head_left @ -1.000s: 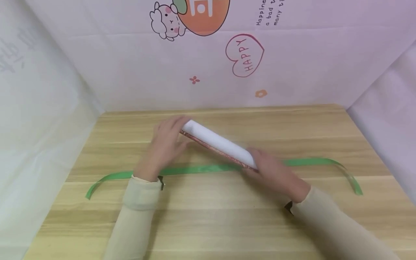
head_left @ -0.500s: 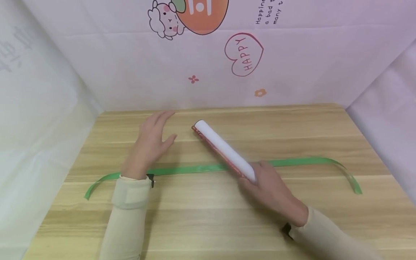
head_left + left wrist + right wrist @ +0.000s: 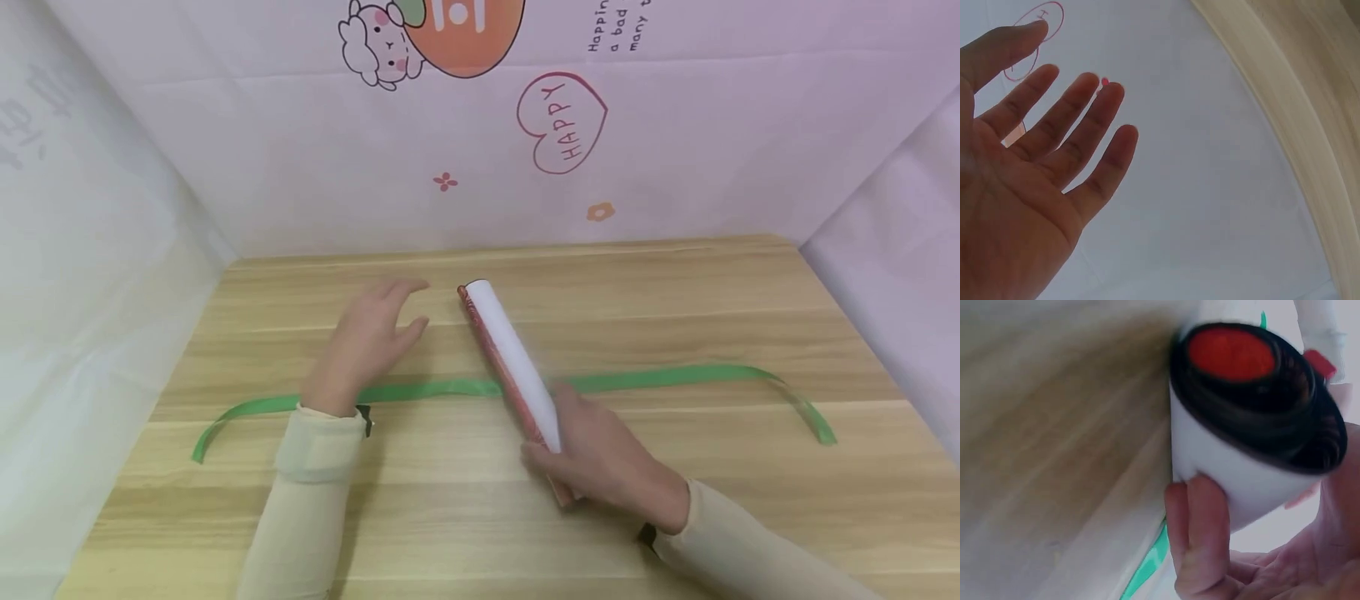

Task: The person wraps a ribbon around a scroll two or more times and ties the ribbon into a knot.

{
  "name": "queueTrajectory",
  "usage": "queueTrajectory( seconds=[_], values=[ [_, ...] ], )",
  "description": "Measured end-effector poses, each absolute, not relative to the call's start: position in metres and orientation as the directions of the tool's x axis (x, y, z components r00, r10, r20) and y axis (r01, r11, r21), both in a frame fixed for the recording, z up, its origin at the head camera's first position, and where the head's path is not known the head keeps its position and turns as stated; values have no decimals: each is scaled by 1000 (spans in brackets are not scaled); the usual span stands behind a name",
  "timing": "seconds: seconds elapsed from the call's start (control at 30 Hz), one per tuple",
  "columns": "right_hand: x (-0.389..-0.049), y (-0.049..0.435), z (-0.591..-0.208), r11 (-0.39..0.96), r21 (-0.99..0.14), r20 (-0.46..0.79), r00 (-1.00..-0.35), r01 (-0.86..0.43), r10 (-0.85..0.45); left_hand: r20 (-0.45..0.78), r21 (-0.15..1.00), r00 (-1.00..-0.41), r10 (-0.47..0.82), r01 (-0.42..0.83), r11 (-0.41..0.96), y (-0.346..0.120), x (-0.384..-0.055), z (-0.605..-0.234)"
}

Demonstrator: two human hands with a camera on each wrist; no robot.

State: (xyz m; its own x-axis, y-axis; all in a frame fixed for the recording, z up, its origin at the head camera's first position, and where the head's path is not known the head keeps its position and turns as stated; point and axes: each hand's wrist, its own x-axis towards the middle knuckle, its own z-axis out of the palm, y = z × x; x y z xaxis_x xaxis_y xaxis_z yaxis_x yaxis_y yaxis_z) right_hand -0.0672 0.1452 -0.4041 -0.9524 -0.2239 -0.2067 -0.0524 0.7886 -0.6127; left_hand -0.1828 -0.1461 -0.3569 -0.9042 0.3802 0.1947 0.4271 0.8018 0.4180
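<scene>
A rolled-up scroll (image 3: 521,354), white outside with a red strip along one edge, slants over the table. Near its lower end my right hand (image 3: 609,458) grips it, thumb on the red side. The right wrist view shows the end of the scroll (image 3: 1235,453), with dark coiled layers, a red core and a small red rod tip; fingers (image 3: 1207,531) curl against its white side. To the left of the scroll's far end, my left hand (image 3: 367,343) hovers apart from it, fingers spread and relaxed. Its palm (image 3: 1016,219) holds nothing in the left wrist view.
A green ribbon (image 3: 660,379) stretches across the wooden table (image 3: 420,533), passing beneath the scroll, both ends bending toward the front. A white printed cloth (image 3: 315,183) hangs behind the table's back edge, with white cloth (image 3: 82,275) at the sides.
My left hand has let go of the scroll, moved away left, then come back slightly right. My right hand has swung the scroll steeper, its near end coming toward the front.
</scene>
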Motion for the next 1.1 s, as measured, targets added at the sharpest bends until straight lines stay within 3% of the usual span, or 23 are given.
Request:
queueTrajectory(
  seconds=[0.27, 0.6, 0.83, 1.1],
  values=[
    [-71, 147, -408, 776, -630, -218, -952, -29, -213, 64, 422, -928, 366, 358, 833, -141, -180, -357],
    [-63, 143, -412, 633, -774, -177, -959, -4, -223, -59, 448, -921, 386, 321, 835, -140, -179, -361],
    [-61, 137, -412, 686, -727, -209, -953, 1, -220, -188, 449, -897, 400, 283, 847, -144, -174, -374],
    [-61, 142, -406, 708, -706, -272, -926, 7, -262, -217, 455, -857, 468, 336, 825, -136, -170, -383]
  ],
)
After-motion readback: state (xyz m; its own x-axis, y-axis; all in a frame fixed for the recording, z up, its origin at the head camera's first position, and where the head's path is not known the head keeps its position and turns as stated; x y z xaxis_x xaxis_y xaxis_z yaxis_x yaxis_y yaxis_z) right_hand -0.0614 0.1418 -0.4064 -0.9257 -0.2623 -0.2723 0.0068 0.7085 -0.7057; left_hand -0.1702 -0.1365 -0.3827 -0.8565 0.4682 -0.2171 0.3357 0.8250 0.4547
